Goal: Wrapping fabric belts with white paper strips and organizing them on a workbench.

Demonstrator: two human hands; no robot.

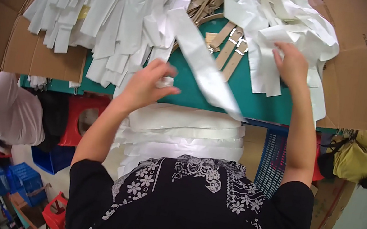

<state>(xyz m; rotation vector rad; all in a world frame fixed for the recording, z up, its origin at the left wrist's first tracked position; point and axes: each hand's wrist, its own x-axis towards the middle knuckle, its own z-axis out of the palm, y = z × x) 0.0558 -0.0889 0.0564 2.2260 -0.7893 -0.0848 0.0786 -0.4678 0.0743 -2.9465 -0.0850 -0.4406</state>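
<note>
My left hand (147,85) is over the front of the green table (188,82), with its fingers curled and smeared by motion. A small whitish thing (164,82) shows in it, too blurred to name. Just to its right, a long white plastic sleeve (204,72) slants across the table, its near end blurred. My right hand (293,64) is at the pile of white sleeves (271,42), thumb and forefinger apart, nothing gripped between them. Between the hands lie tan belts (225,49) with white-wrapped buckles.
Many white sleeves (114,7) lie overlapping at the left. Brown cardboard (363,71) flanks the table on both sides. Below its front edge are stacked white bundles (185,131) and a blue basket (272,157). People sit at left (12,106) and right (361,157).
</note>
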